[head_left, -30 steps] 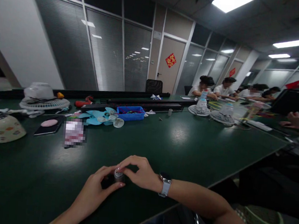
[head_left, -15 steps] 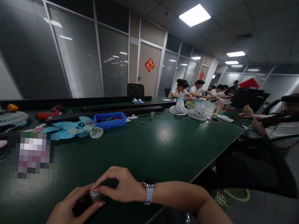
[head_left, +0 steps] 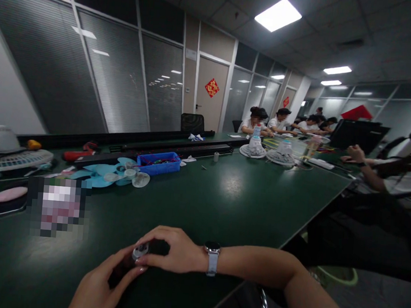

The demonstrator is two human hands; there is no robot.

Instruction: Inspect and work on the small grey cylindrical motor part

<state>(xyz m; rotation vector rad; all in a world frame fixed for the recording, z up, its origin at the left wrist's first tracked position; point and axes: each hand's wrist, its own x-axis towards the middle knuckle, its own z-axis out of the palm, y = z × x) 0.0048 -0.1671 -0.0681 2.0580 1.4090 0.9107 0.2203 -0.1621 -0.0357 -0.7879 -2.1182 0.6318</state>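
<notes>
A small grey metal cylinder [head_left: 140,252] with dark openings in its top face is held between my hands, low over the green table. My left hand [head_left: 105,279] is closed around its left and near sides with thumb and fingers. From the right, my right hand [head_left: 176,249] pinches its upper rim between thumb and fingers. Its lower part is hidden by my fingers. On my right wrist sits a watch [head_left: 212,256] with a pale strap.
Beyond my hands lie blue fan blades [head_left: 118,174], a blue bin [head_left: 159,163] of small parts and another small cylinder [head_left: 215,156]. A fan housing [head_left: 10,150] stands at the left. White fan parts [head_left: 253,147] stand farther back. Other people sit along the table.
The view has shifted left, so the scene sits farther right. My right fingertips have moved from over the cylinder's top to its rim, and its top face with dark openings now shows.
</notes>
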